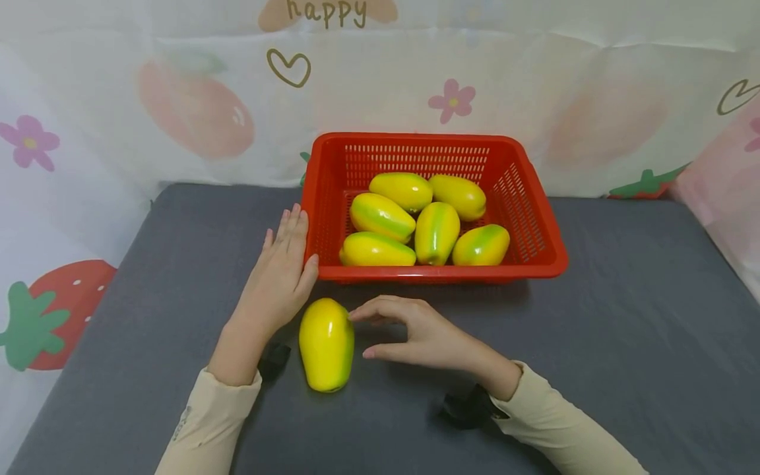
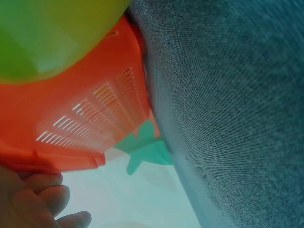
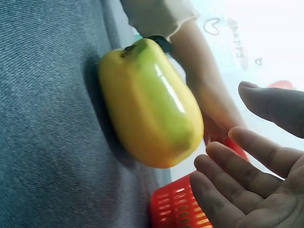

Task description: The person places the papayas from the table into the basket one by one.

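Note:
A yellow-green papaya (image 1: pixel 326 345) lies on the grey cloth in front of a red plastic basket (image 1: pixel 439 272). Just right of that papaya is my right hand (image 1: pixel 415 330), its thumb and fingers parted with nothing between them; in the right wrist view the fingers (image 3: pixel 237 173) stand near the fruit. My left hand (image 1: pixel 276 280) rests with straight fingers along the basket's left side, the thumb at the front left corner. Inside the basket lie several more papayas (image 1: pixel 382 216). The left wrist view shows the fingertips (image 2: pixel 54 199) by the basket rim.
Grey cloth (image 1: pixel 623 316) covers the table. Behind it hangs a pale printed curtain (image 1: pixel 380 79) with fruit, hearts and flowers. Dark wrist devices (image 1: pixel 469 408) sit beneath the forearms.

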Action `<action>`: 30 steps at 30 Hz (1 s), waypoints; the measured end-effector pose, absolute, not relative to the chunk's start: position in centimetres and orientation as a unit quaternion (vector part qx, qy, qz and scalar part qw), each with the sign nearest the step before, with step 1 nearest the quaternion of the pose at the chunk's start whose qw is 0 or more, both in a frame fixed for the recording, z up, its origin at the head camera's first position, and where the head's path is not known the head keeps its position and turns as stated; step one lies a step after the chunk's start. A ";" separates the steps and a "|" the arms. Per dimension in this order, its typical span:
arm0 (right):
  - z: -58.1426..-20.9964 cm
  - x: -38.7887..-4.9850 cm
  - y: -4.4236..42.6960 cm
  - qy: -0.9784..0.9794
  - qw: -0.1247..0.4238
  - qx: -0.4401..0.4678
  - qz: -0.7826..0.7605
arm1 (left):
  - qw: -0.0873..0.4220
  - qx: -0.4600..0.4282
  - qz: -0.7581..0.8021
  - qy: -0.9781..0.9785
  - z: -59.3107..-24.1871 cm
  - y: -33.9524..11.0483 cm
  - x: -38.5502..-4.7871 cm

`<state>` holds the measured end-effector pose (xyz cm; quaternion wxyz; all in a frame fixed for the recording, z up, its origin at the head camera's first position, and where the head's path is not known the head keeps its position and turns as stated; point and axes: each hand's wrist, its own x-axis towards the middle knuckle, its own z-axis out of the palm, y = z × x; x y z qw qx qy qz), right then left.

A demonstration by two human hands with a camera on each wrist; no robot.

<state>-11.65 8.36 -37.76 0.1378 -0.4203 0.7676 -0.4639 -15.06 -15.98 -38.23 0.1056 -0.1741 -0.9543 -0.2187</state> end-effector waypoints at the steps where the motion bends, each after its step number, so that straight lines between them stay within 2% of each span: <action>1: -37.8 -11.7 8.3 0.770 0.141 -0.417 -0.462 | 0.106 -0.175 -0.219 -0.954 -38.2 -16.0 -15.1; 30: -40.6 -12.3 6.7 0.789 0.198 -0.379 -0.441 | 0.107 -0.178 -0.219 -0.953 -38.2 -15.9 -15.0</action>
